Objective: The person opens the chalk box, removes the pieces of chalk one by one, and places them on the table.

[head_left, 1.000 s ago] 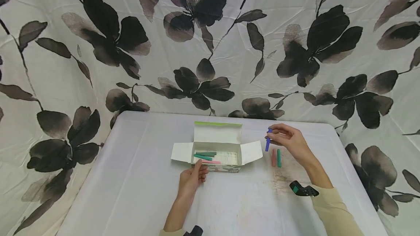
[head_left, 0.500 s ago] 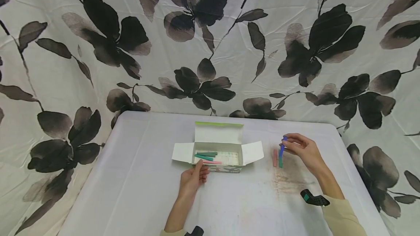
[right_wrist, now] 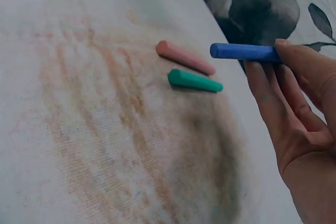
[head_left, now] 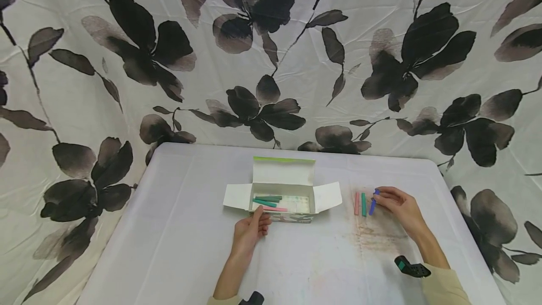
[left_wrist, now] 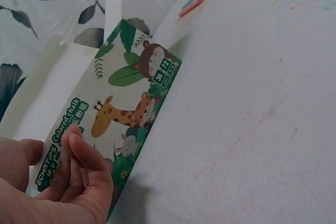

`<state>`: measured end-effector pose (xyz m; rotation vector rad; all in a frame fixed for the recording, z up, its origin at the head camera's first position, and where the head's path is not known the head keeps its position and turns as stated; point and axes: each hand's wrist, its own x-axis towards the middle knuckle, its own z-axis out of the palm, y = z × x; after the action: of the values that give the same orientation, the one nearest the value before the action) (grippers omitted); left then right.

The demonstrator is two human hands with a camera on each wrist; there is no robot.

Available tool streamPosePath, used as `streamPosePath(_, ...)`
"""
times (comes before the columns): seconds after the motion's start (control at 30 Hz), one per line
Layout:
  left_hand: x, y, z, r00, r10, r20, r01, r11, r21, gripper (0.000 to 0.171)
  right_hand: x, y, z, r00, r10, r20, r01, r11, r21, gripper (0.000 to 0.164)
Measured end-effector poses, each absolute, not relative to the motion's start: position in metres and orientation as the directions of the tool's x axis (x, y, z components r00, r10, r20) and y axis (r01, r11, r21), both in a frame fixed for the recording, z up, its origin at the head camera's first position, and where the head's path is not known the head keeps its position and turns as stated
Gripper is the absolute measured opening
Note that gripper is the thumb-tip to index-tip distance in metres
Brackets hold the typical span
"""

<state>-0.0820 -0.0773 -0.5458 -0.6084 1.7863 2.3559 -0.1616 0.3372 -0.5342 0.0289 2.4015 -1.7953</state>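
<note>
An open cardboard box labelled colored chalk (left_wrist: 126,82) stands on the table. My left hand (head_left: 251,232) grips its near wall, thumb over the rim and fingers outside. Inside lie a dark green chalk (head_left: 274,198), a teal chalk (head_left: 264,203) and a pink chalk (head_left: 277,209). To the right of the box, my right hand (head_left: 400,205) pinches a blue chalk (right_wrist: 244,52) between thumb and fingers. One end of the blue chalk points toward the table, just right of a green chalk (right_wrist: 195,81). A reddish-pink chalk (right_wrist: 186,57) lies left of the green one, nearly parallel.
The box's side flaps (head_left: 327,196) and tall back flap (head_left: 283,172) stand spread out. Brownish chalk smears mark the white tablecloth (head_left: 313,258) below the loose chalks. Behind the table's far edge hangs a floral cloth (head_left: 262,60).
My right hand has carried the blue chalk rightward and closer to me, past the pink and green chalks to the green one's right side. The left hand keeps its grip on the box.
</note>
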Motion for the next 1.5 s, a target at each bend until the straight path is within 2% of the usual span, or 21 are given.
streamPosePath(0.3,-0.084,-0.074,-0.547,-0.909,-0.134,-0.395,-0.342,-0.301,0.89,0.054,-0.157,0.347,-0.551,-0.989,-0.011,-0.144,0.128,0.401,-0.907,0.06)
streamPosePath(0.43,-0.084,-0.073,-0.547,-0.906,-0.139,-0.399,-0.345,-0.303,0.889,0.053,-0.157,0.345,-0.559,-0.997,0.001,-0.074,0.065,0.488,-0.87,0.051)
streamPosePath(0.6,-0.084,-0.073,-0.548,-0.911,-0.135,-0.39,-0.336,-0.306,0.891,0.052,-0.16,0.341,-0.563,-0.999,0.002,0.045,-0.032,0.672,-0.74,0.039)
streamPosePath(0.7,-0.084,-0.073,-0.548,-0.912,-0.134,-0.387,-0.333,-0.31,0.891,0.052,-0.162,0.338,-0.562,-0.997,-0.014,0.077,-0.064,0.71,-0.701,0.033)
streamPosePath(1.07,-0.082,-0.078,-0.546,-0.912,-0.132,-0.389,-0.334,-0.314,0.889,0.05,-0.169,0.325,-0.549,-0.984,-0.014,0.176,-0.13,0.73,-0.671,0.027)
streamPosePath(1.5,-0.083,-0.079,-0.548,-0.906,-0.149,-0.397,-0.335,-0.321,0.886,0.047,-0.177,0.306,-0.516,-0.963,-0.05,0.264,-0.222,0.7,-0.679,0.021)
